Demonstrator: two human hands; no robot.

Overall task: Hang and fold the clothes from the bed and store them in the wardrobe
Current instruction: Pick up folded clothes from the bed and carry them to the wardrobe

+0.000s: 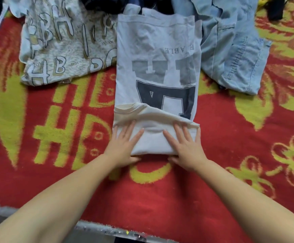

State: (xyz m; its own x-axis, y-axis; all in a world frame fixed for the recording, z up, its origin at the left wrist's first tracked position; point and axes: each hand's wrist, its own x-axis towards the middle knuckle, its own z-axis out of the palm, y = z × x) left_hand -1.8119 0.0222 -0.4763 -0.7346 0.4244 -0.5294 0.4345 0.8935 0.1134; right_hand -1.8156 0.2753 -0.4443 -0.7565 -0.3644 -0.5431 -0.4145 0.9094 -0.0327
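T-shirt (156,71) folded, under flat fingers (132,128)

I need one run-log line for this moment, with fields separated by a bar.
step: folding white T-shirt | left hand: flat on near fold | right hand: flat on near fold | surface: red blanket | waiting: denim garment

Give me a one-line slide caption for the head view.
Both hands, left and right, press flat on the white T-shirt's folded near end.
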